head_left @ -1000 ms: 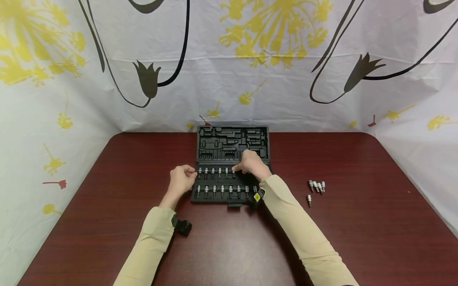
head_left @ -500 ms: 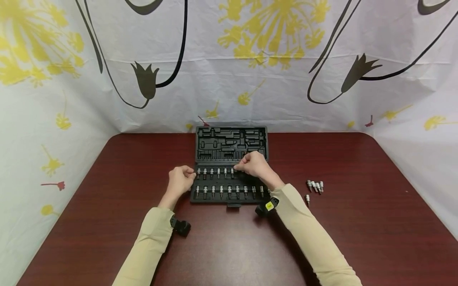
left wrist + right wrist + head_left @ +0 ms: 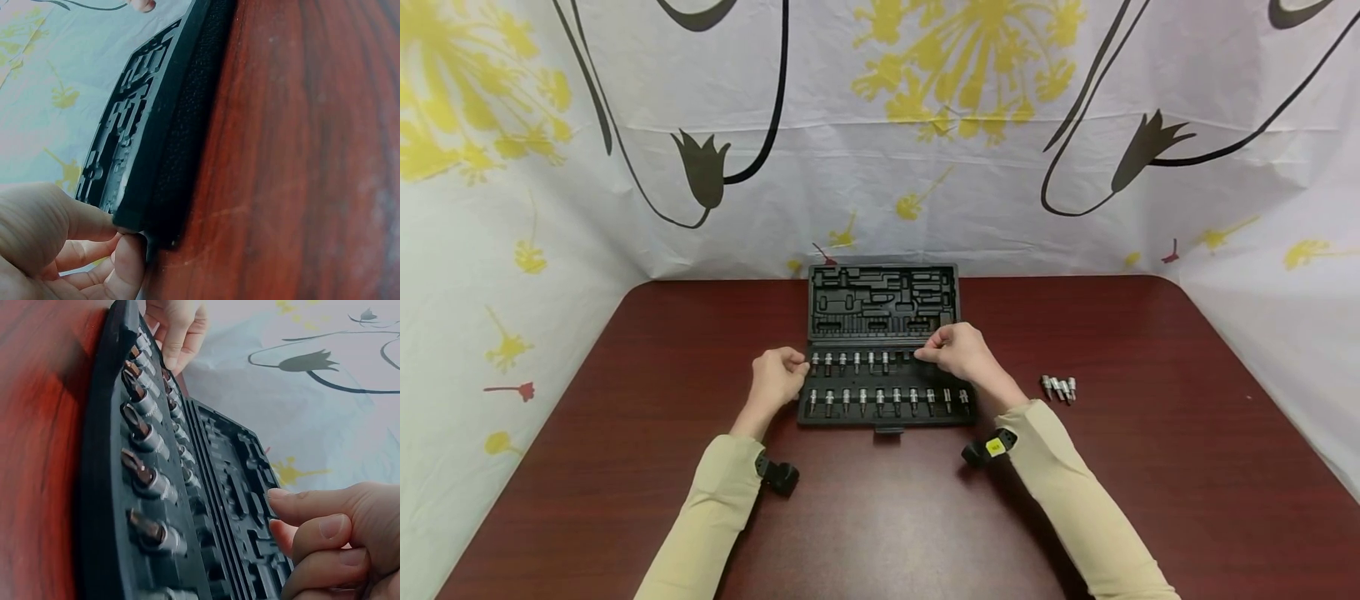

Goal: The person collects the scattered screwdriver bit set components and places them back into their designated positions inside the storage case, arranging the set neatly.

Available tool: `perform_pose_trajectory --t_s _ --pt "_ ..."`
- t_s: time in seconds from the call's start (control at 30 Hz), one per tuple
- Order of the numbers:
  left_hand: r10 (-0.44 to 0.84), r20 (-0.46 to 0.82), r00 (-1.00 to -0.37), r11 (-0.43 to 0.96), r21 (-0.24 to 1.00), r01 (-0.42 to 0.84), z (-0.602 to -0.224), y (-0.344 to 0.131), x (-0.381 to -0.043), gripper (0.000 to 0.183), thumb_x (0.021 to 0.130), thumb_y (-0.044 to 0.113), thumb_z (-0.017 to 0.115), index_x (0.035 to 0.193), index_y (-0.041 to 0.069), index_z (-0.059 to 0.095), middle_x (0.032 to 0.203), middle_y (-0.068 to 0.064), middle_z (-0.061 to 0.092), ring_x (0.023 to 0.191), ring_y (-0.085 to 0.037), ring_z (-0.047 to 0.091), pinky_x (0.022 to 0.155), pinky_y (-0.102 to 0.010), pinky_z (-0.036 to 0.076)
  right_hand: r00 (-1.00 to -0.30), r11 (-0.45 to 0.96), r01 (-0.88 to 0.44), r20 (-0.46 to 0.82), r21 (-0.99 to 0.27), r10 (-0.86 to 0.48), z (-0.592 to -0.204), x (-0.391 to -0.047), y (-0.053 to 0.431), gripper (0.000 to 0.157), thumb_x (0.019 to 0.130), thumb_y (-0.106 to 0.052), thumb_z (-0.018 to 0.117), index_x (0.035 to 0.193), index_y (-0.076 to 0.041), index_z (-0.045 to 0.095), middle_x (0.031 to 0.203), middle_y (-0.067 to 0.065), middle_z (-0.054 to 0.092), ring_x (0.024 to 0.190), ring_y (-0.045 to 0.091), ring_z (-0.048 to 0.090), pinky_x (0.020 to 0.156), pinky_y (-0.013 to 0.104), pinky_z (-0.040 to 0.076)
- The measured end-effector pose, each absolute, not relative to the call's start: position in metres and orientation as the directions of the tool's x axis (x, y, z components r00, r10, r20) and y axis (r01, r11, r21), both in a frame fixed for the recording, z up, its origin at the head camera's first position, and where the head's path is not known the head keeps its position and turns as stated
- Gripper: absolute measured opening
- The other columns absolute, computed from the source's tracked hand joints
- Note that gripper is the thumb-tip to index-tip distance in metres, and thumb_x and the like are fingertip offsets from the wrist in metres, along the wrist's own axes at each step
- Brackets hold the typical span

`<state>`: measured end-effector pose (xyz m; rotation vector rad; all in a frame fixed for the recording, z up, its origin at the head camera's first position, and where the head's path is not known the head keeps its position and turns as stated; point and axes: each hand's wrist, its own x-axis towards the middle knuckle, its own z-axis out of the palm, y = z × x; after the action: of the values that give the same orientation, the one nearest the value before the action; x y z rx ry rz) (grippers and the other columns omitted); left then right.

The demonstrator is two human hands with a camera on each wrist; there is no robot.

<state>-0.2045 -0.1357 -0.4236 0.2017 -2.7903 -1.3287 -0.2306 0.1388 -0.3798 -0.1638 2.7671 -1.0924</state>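
A black bit-socket case (image 3: pixel 887 379) lies open on the table, its lid (image 3: pixel 883 300) tilted back. Two rows of silver bit sockets sit in it; the front row (image 3: pixel 880 402) runs nearly the full width. In the back row (image 3: pixel 857 362), sockets fill the left part, with bare slots to their right. At the case's left end, my left hand (image 3: pixel 775 382) pinches the edge between thumb and fingers, as the left wrist view shows. My right hand (image 3: pixel 958 350) hovers over the back row's right part, fingers (image 3: pixel 325 556) loosely curled, with nothing seen between them.
On the dark red table (image 3: pixel 880 517), a small cluster of loose bit sockets (image 3: pixel 1059 388) lies right of the case, beyond my right forearm. A white patterned curtain (image 3: pixel 880 167) hangs behind the table and along its sides.
My right hand has moved right, off the last socket in the back row. My right sleeve now covers where a single loose socket lay. The left hand has stayed on the case edge.
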Motion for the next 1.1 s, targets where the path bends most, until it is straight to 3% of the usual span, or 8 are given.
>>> perform_pose_trajectory --t_s 1.1 --pt "-0.113 -0.009 -0.994 0.630 0.773 -0.079 -0.422 -0.136 -0.203 0.015 0.089 0.005 0.060 0.097 -0.006 0.065 0.082 -0.020 0.063 0.046 -0.015 0.056 0.045 -0.029 0.051 -0.990 0.774 -0.022 -0.096 -0.633 -0.107 -0.376 -0.195 0.228 0.022 0.085 -0.025 0.068 0.079 -0.004 0.065 0.055 -0.005 0.048 0.056 0.013 0.044 0.052 0.027 0.038"
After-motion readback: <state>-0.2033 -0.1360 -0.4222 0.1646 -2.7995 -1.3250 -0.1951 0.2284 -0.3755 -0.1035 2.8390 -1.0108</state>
